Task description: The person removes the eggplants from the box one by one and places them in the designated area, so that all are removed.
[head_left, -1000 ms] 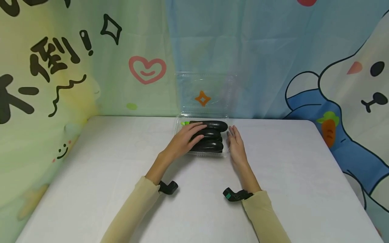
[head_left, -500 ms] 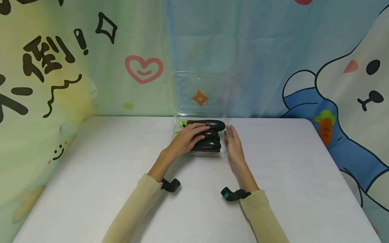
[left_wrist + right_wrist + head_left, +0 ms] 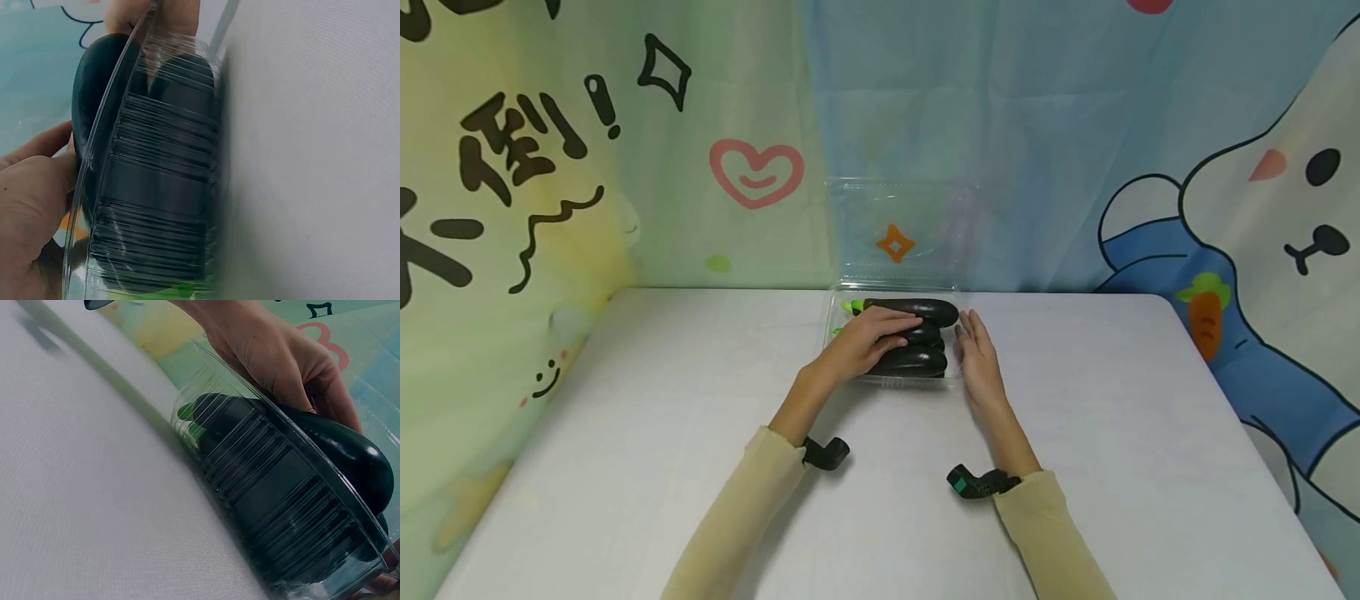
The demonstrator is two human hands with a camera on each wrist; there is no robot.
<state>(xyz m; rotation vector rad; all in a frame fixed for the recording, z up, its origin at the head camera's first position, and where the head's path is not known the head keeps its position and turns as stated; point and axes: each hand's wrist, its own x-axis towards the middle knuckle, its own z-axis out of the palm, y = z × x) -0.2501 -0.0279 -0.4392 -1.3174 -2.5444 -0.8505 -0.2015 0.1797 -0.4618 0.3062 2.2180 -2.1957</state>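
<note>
A clear plastic clamshell box (image 3: 887,382) with its lid raised at the back holds several dark, glossy eggplants with green stem ends, stacked on each other. My left hand (image 3: 857,343) reaches over the box from the left. Its thumb and fingers straddle an eggplant (image 3: 922,333) in the middle of the pile and grip it. Straight-fingered, my right hand (image 3: 980,362) stands along the right side of the box. In the left wrist view, the near eggplants (image 3: 153,187) show dark through the ribbed wall. The palm side of the left hand is hidden.
The box stands near the back edge of a white-covered table (image 3: 700,375). Its transparent lid (image 3: 902,225) rises upright before a printed curtain (image 3: 1037,125). A small black camera sits on each wrist.
The left hand has shifted slightly to the right along the eggplants, uncovering more green stem on the left. The right hand stays beside the box. The head view has shifted a little.
</note>
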